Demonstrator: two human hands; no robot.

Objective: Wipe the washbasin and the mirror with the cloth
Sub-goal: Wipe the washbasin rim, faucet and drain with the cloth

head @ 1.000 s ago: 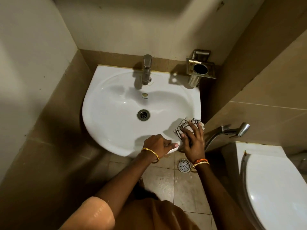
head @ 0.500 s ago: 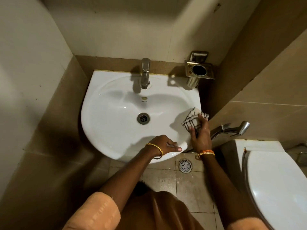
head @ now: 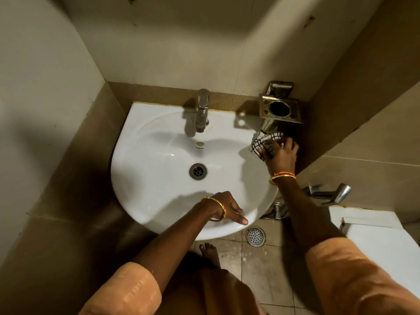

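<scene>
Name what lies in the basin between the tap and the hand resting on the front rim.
In the head view, the overflow hole and drain lie between the tap and left hand.

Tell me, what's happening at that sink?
A person is cleaning the white ceramic washbasin. Their right hand presses a white cloth with black checks against the basin's back right rim, just below the square metal tumbler holder on the wall. Their left hand rests on the front rim with one finger pointing out. No mirror is in view.
</scene>
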